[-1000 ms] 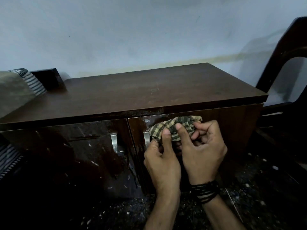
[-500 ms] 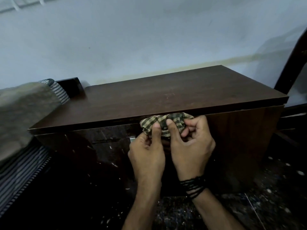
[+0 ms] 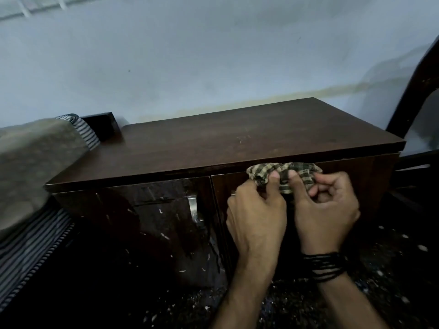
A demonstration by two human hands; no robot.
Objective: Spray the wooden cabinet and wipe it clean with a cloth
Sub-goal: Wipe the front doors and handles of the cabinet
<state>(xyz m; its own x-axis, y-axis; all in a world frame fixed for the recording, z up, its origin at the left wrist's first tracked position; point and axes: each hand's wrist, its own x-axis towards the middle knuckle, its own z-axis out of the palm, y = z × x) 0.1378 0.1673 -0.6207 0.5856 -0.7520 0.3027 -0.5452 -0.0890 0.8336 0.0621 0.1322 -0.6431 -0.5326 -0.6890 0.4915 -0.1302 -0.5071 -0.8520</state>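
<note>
My left hand and right hand both pinched the bunched checked cloth against the wooden cabinet, just under its top edge; they hid the right door's handle. Behind the cabinet, the wall looked blurred.

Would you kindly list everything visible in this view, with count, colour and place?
wooden cabinet: one, dark brown, centre, against the wall
cabinet doors: two, glossy dark brown, front, flecked with pale spots
door handle: one showing, silver, left door
cloth: one, green-and-cream checked, bunched at the right door's top edge
bedding: olive and striped grey, left edge
chair frame: one, dark, right edge
wall: pale blue-grey, behind
floor: dark, speckled
thread wristband: black, right wrist
left hand: grip on cloth
right hand: grip on cloth
</note>
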